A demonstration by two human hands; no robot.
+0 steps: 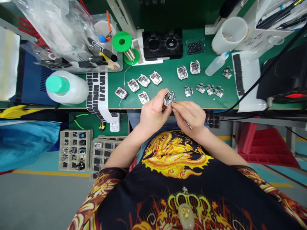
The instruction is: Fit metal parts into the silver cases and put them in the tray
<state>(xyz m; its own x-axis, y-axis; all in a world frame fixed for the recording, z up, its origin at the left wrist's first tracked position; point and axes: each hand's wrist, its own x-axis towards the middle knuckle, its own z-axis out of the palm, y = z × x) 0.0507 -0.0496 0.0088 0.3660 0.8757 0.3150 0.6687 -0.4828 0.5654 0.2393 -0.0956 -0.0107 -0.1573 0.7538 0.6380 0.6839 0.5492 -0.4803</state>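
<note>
My left hand (154, 111) pinches a small white watch-like housing (168, 98) with electronic parts showing, just above the bench's front edge. In my right hand (190, 117) is a pair of thin metal tweezers (189, 125), its tip at the housing's right side; the fingers hide most of its length. Similar white housings with boards inside, such as this one (156, 77), lie to the left, and two more stand behind, one being this housing (182, 72). Several loose circuit boards (200, 88) lie to the right of my hands.
A green solder spool (122, 42), a black fixture (163, 44) and a box of tiny screws (196, 46) line the back. A dropper bottle (217, 64) lies right, near a white cup (229, 35). A capped white bottle (68, 88) stands left. A black cable (266, 75) crosses the right side.
</note>
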